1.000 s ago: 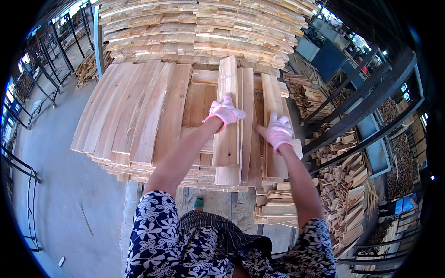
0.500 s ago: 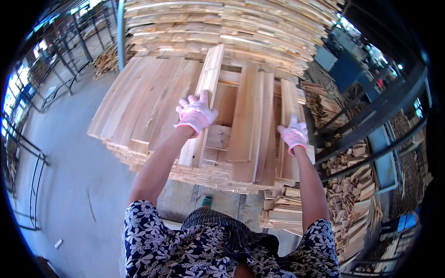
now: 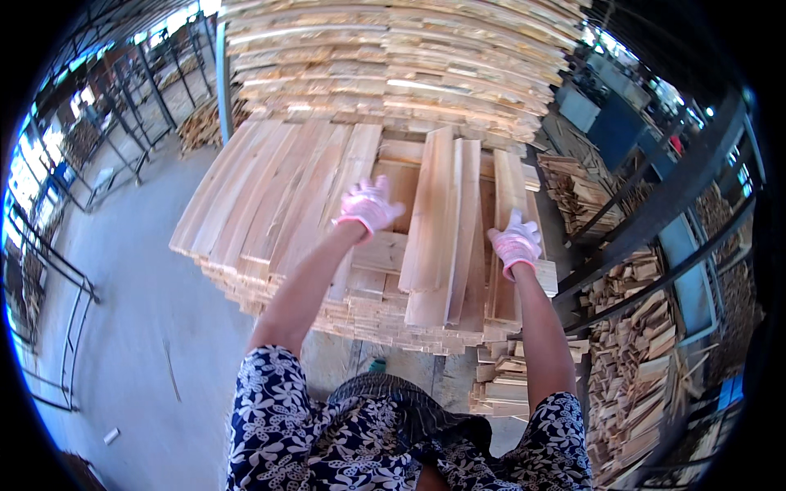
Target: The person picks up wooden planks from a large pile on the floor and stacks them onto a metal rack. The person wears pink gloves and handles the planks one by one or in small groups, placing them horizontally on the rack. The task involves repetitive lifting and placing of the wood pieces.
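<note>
Wooden boards lie side by side across a waist-high stack (image 3: 270,192). My left hand (image 3: 370,206), in a pale pink knit glove, is over the right edge of the last board (image 3: 358,155) in the left-hand row. Its fingers are spread and hold nothing. My gloved right hand (image 3: 517,243) lies on a narrow board (image 3: 509,184) at the stack's right side, thumb apart and fingers stretched out. Between my hands, a few loose boards (image 3: 430,217) lie partly overlapping, slightly askew. Lower boards (image 3: 383,250) show in the gap beside my left hand.
A tall layered pile of boards (image 3: 393,65) rises behind the stack. Dark metal bars (image 3: 647,229) cross at the right, above heaps of short offcuts (image 3: 630,368). More short pieces (image 3: 503,380) are piled near my right side. Metal racks (image 3: 78,327) stand across the grey floor (image 3: 155,303) at left.
The board under my left hand has swung down flat beside the left-hand row, and that hand has let go and moved slightly right. My right hand stays on its board.
</note>
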The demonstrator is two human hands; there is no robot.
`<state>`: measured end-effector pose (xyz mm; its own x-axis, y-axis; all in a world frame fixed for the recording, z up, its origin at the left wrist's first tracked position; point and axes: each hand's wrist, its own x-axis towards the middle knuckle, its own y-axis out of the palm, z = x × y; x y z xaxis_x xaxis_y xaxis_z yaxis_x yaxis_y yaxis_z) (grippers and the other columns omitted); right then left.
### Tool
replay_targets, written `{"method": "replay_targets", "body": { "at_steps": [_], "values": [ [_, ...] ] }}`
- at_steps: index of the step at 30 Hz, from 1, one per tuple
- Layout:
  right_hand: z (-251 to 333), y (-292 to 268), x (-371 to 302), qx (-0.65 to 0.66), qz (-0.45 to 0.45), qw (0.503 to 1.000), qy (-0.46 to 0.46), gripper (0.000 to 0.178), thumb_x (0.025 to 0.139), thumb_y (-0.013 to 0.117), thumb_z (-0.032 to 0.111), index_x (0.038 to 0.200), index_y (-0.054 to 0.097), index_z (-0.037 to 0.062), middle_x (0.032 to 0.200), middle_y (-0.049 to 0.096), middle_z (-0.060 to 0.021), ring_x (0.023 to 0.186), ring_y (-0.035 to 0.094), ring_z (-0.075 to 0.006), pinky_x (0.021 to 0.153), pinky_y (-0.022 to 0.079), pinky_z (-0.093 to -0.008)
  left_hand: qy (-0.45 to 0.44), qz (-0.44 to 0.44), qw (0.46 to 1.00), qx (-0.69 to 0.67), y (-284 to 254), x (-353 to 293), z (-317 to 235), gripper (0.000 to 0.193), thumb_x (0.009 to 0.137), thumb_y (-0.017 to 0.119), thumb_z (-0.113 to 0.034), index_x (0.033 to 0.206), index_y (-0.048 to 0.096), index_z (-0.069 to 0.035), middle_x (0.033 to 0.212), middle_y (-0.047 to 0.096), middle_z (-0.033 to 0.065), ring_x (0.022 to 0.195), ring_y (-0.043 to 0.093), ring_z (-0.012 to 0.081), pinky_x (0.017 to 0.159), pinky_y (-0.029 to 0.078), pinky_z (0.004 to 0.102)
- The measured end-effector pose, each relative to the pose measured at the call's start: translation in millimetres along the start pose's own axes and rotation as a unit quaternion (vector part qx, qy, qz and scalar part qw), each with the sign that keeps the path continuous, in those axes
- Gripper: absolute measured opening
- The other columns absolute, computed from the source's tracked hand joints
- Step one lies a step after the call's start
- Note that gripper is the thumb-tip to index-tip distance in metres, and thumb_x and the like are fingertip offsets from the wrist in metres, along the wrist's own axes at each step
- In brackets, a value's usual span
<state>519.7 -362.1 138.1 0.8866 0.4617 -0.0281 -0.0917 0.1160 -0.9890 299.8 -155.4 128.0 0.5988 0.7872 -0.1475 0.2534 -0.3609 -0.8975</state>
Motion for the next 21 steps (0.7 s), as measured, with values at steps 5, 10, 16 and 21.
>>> {"method": "replay_targets", "body": {
  "at_steps": [5,10,16,21],
  "values": [
    [6,-5,1,0.011,0.034,0.999,0.0,0.087,0.079,0.075,0.046,0.151,0.036,0.0197,0.14,0.046,-0.0217,0.13,0.05,-0.0399,0.103,0.046,-0.0525,-0.057,0.025,0.992,-0.105,30,-15,-105,0.105,0.081,0.069,-0.063,0.161,0.024,-0.01,0.154,0.04,0.0277,0.141,0.045,0.0432,0.111,0.043,0.0497],
    [6,-7,8,0.037,0.063,0.997,-0.006,0.094,0.074,0.078,0.044,0.153,0.033,0.0193,0.142,0.044,-0.0233,0.133,0.047,-0.0428,0.103,0.047,-0.0524,-0.034,0.126,0.925,-0.357,34,30,-70,0.118,0.074,0.082,-0.049,0.163,0.017,-0.007,0.16,0.037,0.0243,0.147,0.039,0.0328,0.115,0.038,0.0428],
    [-72,10,44,0.319,0.036,0.938,-0.129,0.099,0.074,0.08,0.051,0.154,0.04,0.0082,0.142,0.05,-0.0321,0.131,0.051,-0.0462,0.107,0.046,-0.0447,0.078,0.036,0.894,-0.44,-37,-9,-13,0.087,0.078,0.079,-0.05,0.148,0.053,-0.006,0.167,0.025,0.0197,0.151,0.033,0.0306,0.122,0.03,0.0396],
    [-58,5,18,0.37,0.019,0.916,-0.157,0.091,0.083,0.079,0.041,0.154,0.038,0.0022,0.137,0.062,-0.0205,0.12,0.063,-0.0288,0.104,0.048,-0.0351,0.021,-0.047,0.983,-0.177,-90,3,94,0.086,0.081,0.075,-0.054,0.155,0.042,-0.025,0.162,0.034,0.0203,0.148,0.038,0.0303,0.115,0.04,0.0392]
  ]
}}
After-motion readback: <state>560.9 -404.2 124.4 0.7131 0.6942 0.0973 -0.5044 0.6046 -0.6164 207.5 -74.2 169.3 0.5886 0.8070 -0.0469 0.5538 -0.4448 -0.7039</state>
